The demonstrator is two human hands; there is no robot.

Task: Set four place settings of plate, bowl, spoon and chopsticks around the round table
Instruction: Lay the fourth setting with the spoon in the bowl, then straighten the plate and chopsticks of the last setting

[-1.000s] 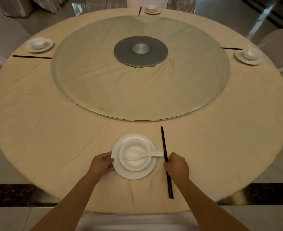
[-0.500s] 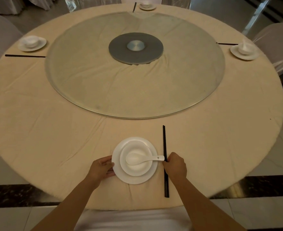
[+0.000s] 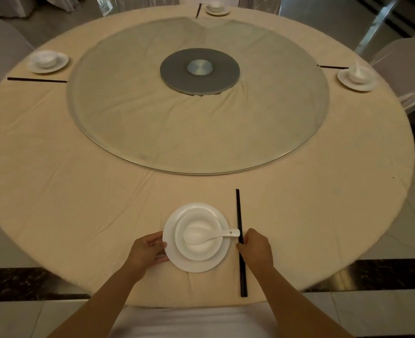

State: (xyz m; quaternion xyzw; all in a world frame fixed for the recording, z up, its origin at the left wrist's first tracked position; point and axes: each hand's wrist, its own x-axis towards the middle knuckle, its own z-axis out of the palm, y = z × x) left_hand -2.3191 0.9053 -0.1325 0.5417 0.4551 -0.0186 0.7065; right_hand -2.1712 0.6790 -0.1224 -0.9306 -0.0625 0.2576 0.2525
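**Head view: near setting in both hands**

Head camera looks down on the round table [image 3: 55, 191], and the near setting sits at lower centre of the frame. The left hand [image 3: 146, 252] curls its fingers round the left rim of the plate [image 3: 196, 264]. A bowl [image 3: 201, 250] stands on that plate, and a spoon [image 3: 208, 236] lies in the bowl with its handle pointing right. The right hand [image 3: 256, 248] pinches the chopsticks [image 3: 238, 211], which lie just right of the plate, running from the table's near edge toward the glass turntable [image 3: 128, 118].

Three more settings show: a plate with bowl at upper left [image 3: 47, 61], one at top centre [image 3: 217, 9] and one at upper right [image 3: 356, 79], each with dark chopsticks beside it. Draped chairs [image 3: 406, 59] stand at the frame's sides.
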